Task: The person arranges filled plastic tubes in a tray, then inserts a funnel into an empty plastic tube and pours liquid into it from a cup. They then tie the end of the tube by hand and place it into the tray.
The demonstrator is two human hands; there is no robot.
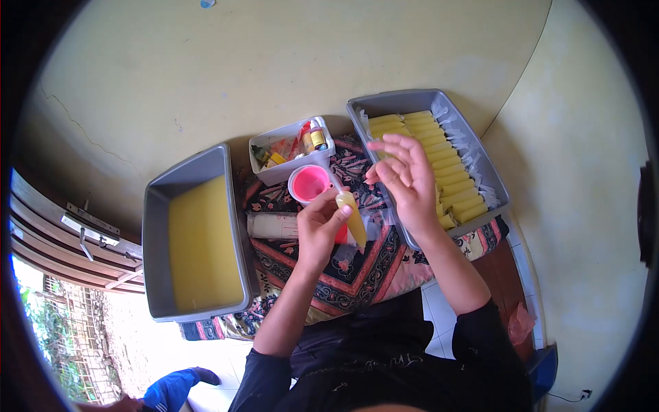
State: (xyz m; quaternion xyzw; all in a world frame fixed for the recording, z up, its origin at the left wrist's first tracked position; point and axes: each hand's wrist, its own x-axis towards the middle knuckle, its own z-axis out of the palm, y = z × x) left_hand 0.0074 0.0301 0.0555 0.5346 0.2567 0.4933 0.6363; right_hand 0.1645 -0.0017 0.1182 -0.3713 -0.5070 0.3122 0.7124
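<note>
My left hand [318, 230] is closed round the upper part of a slim clear plastic bag [356, 228] filled with yellow liquid. Its filled end hangs down over the patterned cloth, and the empty neck sticks up past my fingers. To the right, my right hand [410, 184] is raised with its fingers apart and bent, and nothing shows in it. It is in front of the near left edge of a grey tub [495, 180], where several filled yellow bags [443, 152] lie in rows. Close beyond my left hand stands a container with a pink inside [310, 181].
On the left a grey tub [152, 226] holds yellow liquid [206, 240]. A white box [276, 175] of small bottles stands at the back. A pack of clear plastic bags [271, 225] lies on the patterned cloth [343, 275]. Another person's blue-clothed leg [171, 390] shows at lower left.
</note>
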